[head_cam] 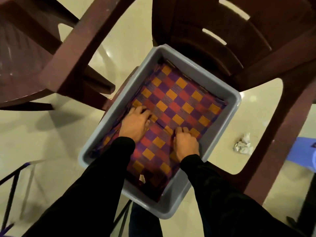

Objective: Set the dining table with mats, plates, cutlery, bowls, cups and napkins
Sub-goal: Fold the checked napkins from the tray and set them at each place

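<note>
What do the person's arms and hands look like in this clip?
Both arms are covered by long, plain black sleeves that end at the wrists. The left hand and right hand are bare: no gloves, and no rings, watch or markings visible.

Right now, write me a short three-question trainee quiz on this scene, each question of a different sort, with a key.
1. True or false: the checkered mat lies inside the grey tub.
2. Which hand reaches farther into the tub? A) left hand B) right hand C) neither
3. Fill in: the white thing on the floor to the right of the tub, beside the brown chair, is a piece of crumpled ____.

Key: 1 true; 2 A; 3 paper.
</note>
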